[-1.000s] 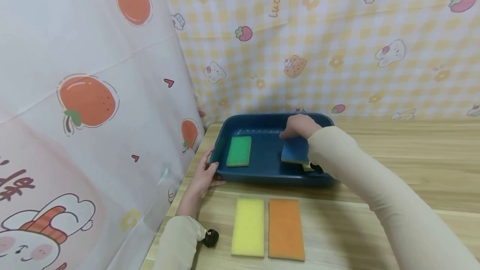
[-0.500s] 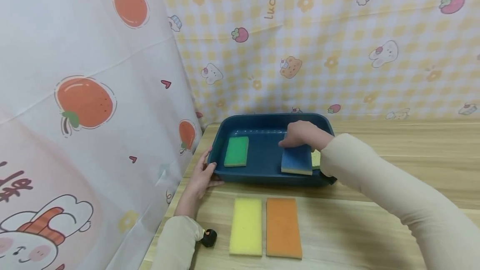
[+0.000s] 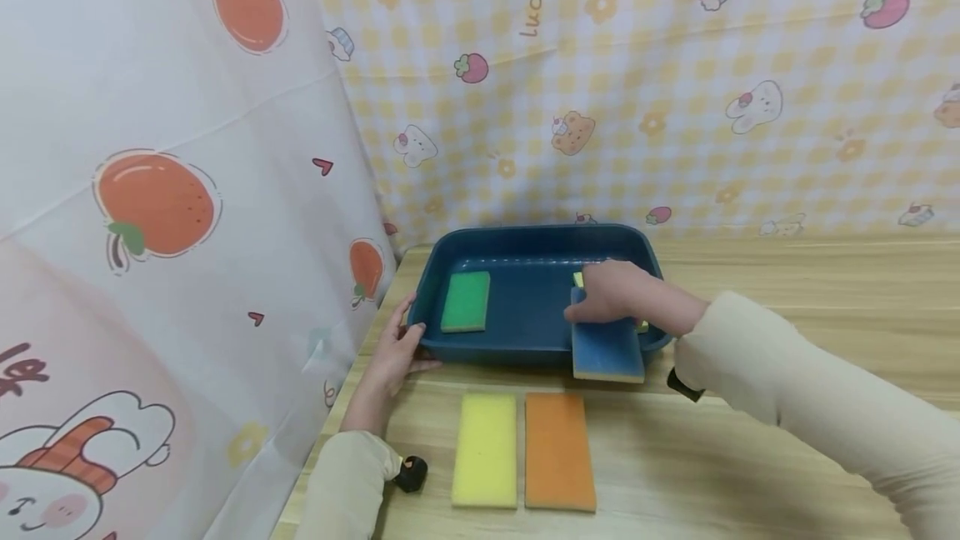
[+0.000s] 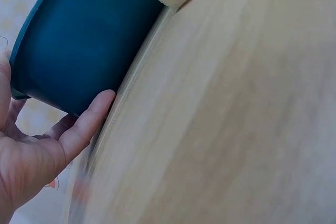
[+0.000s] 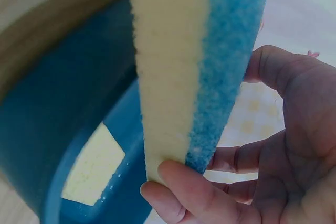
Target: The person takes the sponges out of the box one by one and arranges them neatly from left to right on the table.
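Observation:
My right hand (image 3: 622,294) pinches a blue-topped scrub sponge (image 3: 607,350) with a pale foam side, thumb and fingers at its far part. The sponge overlaps the front rim of a dark blue tub (image 3: 517,355). In the right wrist view its cream foam layer and blue scouring layer (image 5: 228,61) stand edge-on between the fingers. At the tub's left end my left hand (image 3: 392,355) grips the rim, with a finger low along the outer wall (image 4: 79,51). Inside the tub lie a green sponge (image 3: 466,302) at left and a pale yellow sponge (image 5: 95,166) at right, mostly covered in the head view.
In front of the tub, a yellow sponge (image 3: 484,452) and an orange sponge (image 3: 558,452) lie side by side on the wooden table (image 3: 697,465). Printed curtains hang close behind (image 3: 675,148) and at the left (image 3: 247,273).
My right hand has drawn the blue sponge toward me, from within the tub to over its front rim. My left hand keeps its hold; the head view has turned slightly right.

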### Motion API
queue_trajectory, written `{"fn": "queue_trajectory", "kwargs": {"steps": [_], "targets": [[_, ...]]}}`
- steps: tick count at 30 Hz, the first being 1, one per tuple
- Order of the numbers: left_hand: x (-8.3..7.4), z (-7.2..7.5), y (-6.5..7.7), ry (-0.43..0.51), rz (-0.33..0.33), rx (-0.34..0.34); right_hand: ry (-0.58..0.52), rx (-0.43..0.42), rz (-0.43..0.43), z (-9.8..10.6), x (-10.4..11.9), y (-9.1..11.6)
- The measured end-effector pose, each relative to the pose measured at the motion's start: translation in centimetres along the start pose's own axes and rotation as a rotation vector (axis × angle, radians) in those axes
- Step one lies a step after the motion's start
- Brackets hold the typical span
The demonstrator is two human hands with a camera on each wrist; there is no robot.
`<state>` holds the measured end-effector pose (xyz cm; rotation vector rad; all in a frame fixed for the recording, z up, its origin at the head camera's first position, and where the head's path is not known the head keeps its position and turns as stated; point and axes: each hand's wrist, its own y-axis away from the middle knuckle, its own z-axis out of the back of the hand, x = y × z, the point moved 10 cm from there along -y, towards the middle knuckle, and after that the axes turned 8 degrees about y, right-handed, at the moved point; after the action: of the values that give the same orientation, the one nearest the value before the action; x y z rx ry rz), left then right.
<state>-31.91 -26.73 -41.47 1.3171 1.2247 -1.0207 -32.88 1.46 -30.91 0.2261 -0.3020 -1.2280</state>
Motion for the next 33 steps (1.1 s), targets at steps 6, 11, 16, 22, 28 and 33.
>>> {"fn": "queue_trajectory", "kwargs": {"steps": [6, 11, 16, 22, 28, 33], "targets": [[-0.2, 0.1, 0.2, 0.0, -0.005, -0.007, 0.027, -0.067, 0.073, -0.7, 0.7, 2.2], [-0.1, 0.1, 0.2, -0.001, -0.009, -0.006, 0.07, -0.109, 0.107, -1.4, 1.3, 3.8], [-0.1, 0.3, 0.2, 0.002, -0.001, -0.009, 0.071, -0.109, 0.093, -2.8, 1.5, 5.2], [-0.2, 0.2, 0.2, -0.001, 0.006, -0.009, 0.054, -0.096, 0.124, -4.8, 1.8, 6.3], [-0.4, -0.1, 0.2, -0.009, 0.0, -0.001, -0.005, -0.039, 0.101, -7.6, 1.2, 6.3], [-0.4, -0.3, 0.4, -0.006, -0.008, 0.004, -0.016, -0.048, 0.095, -9.2, 1.0, 6.0]]}}
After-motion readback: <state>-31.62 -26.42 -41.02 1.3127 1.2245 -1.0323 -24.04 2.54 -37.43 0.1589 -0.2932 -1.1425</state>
